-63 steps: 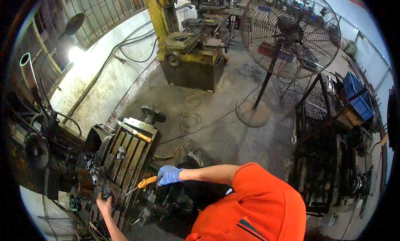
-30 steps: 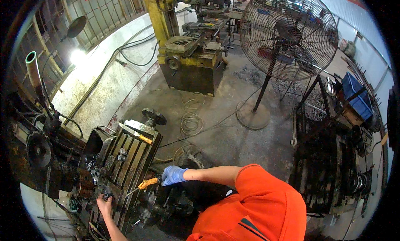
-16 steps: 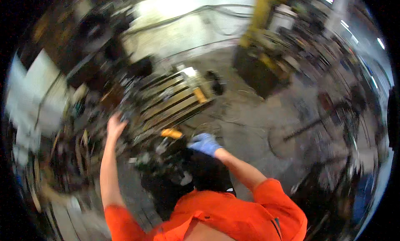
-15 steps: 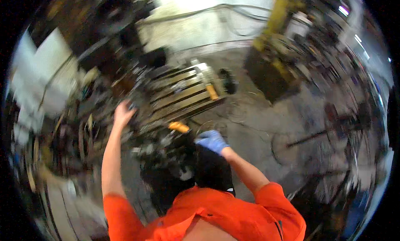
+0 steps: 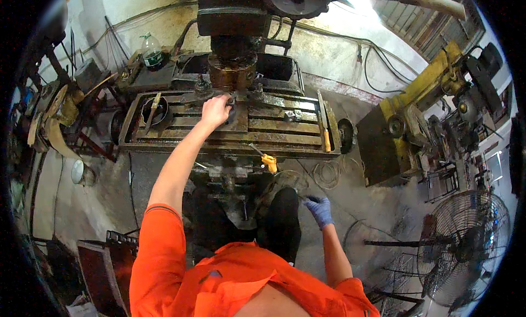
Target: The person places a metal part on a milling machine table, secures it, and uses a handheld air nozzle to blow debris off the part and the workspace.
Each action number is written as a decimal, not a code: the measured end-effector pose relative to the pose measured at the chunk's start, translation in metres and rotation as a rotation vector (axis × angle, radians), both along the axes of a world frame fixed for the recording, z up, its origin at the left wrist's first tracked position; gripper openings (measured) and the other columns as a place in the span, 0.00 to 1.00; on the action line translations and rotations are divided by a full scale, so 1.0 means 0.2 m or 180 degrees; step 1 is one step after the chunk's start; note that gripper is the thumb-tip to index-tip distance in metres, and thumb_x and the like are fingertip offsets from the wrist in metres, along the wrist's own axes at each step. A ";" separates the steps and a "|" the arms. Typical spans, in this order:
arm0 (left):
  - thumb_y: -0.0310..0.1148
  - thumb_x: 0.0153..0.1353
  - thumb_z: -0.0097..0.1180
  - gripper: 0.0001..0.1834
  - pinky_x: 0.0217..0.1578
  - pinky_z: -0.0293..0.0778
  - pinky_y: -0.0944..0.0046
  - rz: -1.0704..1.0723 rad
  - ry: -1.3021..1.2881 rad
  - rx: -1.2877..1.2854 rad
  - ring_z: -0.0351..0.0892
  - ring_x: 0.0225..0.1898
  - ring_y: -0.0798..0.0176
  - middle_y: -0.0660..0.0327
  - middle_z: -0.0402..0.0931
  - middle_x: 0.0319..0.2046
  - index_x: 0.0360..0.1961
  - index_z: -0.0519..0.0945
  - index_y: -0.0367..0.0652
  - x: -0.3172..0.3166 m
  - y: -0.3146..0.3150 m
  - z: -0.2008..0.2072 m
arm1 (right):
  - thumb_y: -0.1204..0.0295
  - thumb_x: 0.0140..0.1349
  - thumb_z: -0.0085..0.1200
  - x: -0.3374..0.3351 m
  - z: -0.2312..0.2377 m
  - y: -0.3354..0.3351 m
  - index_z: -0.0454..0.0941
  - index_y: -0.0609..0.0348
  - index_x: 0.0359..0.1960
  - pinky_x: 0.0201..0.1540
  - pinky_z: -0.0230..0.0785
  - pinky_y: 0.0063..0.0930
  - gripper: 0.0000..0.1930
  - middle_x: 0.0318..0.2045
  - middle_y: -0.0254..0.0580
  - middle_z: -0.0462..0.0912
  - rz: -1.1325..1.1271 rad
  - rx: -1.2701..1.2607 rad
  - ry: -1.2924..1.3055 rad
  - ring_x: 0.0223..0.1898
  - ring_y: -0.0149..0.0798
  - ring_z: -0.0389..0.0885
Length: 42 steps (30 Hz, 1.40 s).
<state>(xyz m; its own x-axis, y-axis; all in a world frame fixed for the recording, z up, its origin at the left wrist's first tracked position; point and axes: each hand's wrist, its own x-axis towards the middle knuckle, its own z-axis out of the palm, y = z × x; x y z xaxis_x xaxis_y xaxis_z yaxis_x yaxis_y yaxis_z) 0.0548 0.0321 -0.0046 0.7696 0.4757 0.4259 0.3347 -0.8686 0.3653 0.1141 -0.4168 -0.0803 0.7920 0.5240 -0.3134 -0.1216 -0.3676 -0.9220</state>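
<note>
My bare left hand point(image 5: 216, 111) is closed at the middle of the slotted machine table point(image 5: 186, 137), just below the dark spindle head point(image 5: 233, 70). A dark piece shows beside its fingertips; what they hold, if anything, I cannot make out. Low beside my right knee is my right hand point(image 5: 319, 210) in a blue-purple glove, its dark-stained fingers stretched out and nothing visible in them. Between the hands, a yellow-handled tool point(image 5: 268, 162) sits at the table's front edge. A long file-like tool with a yellow handle point(image 5: 327, 140) lies at the table's right end.
A dark round pan point(image 5: 159, 118) with a brush across it rests on the table's left end. Behind it stands a clear plastic bottle point(image 5: 152, 51). A yellow machine point(image 5: 394, 130) stands to the right, a large caged fan point(image 5: 463, 248) at lower right. Coiled cable point(image 5: 327, 174) lies on the floor.
The view has swung round and sharpened, bringing the spindle head into sight. My left hand is now on the machine table; my right hand is lower and farther right.
</note>
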 end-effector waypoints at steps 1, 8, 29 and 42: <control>0.34 0.49 0.56 0.16 0.37 0.72 0.52 0.0060 0.0127 0.0122 0.76 0.37 0.49 0.53 0.77 0.36 0.41 0.75 0.45 0.00 0.01 -0.01 | 0.70 0.49 0.61 0.01 0.00 -0.01 0.77 0.67 0.40 0.37 0.68 0.22 0.17 0.34 0.40 0.81 0.0004 -0.0115 -0.0098 0.33 0.29 0.76; 0.36 0.47 0.58 0.18 0.35 0.72 0.52 0.0740 0.0178 -0.0176 0.77 0.35 0.48 0.49 0.77 0.29 0.39 0.74 0.41 0.03 -0.04 0.05 | 0.71 0.51 0.57 0.09 0.13 -0.02 0.80 0.66 0.36 0.29 0.65 0.18 0.12 0.26 0.33 0.81 0.0111 -0.0398 -0.0692 0.27 0.23 0.73; 0.38 0.44 0.59 0.18 0.41 0.72 0.53 0.0778 0.0502 -0.1147 0.76 0.40 0.48 0.49 0.77 0.36 0.37 0.79 0.40 0.10 0.03 0.10 | 0.79 0.51 0.54 0.68 2.54 0.47 0.71 0.60 0.46 0.45 0.70 0.31 0.18 0.37 0.41 0.78 0.0193 0.1987 -0.5247 0.40 0.38 0.77; 0.42 0.41 0.63 0.21 0.39 0.72 0.53 0.0906 0.0113 -0.1235 0.76 0.38 0.46 0.46 0.77 0.31 0.29 0.77 0.33 0.09 0.06 0.03 | 0.58 0.64 0.34 0.24 1.58 0.50 0.71 0.67 0.25 0.53 0.61 0.49 0.22 0.32 0.55 0.78 -0.0134 0.3237 -0.4235 0.42 0.53 0.76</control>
